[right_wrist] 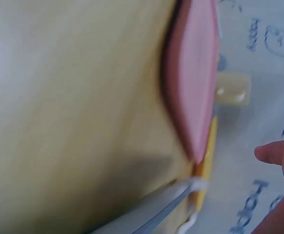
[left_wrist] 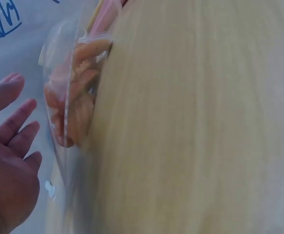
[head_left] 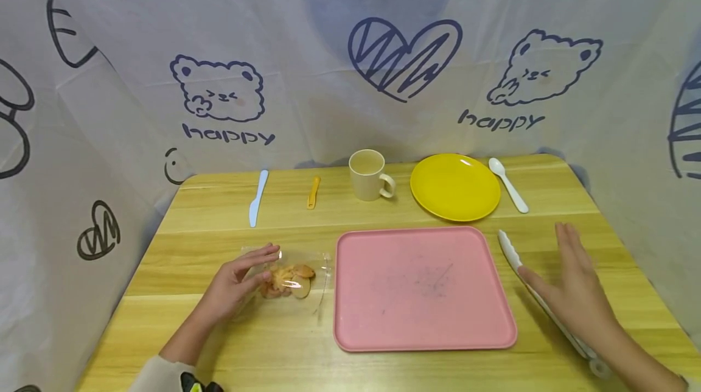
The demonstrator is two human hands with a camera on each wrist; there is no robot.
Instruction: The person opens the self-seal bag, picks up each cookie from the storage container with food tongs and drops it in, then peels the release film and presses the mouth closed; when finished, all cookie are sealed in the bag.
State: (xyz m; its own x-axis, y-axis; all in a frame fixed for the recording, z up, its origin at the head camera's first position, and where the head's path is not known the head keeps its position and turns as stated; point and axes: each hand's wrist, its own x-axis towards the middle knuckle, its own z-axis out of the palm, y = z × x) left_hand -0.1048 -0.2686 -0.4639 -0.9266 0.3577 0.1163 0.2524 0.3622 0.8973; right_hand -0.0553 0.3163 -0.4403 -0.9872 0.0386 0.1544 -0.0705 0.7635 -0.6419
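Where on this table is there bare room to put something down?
Bare wood lies between the blue knife and yellow utensil, and along the near side of the empty pink tray. Crowded: right of the tray, around the tongs and right hand.

Clear cookie bag and white tongs lie apart.

The tray is pink, the plate yellow, the mug cream, the tongs and spoon white, the bag clear, its cookies golden-brown. Dark-blue hearts and bears pattern the whitish cloth; yellowish grain streaks the worktop.
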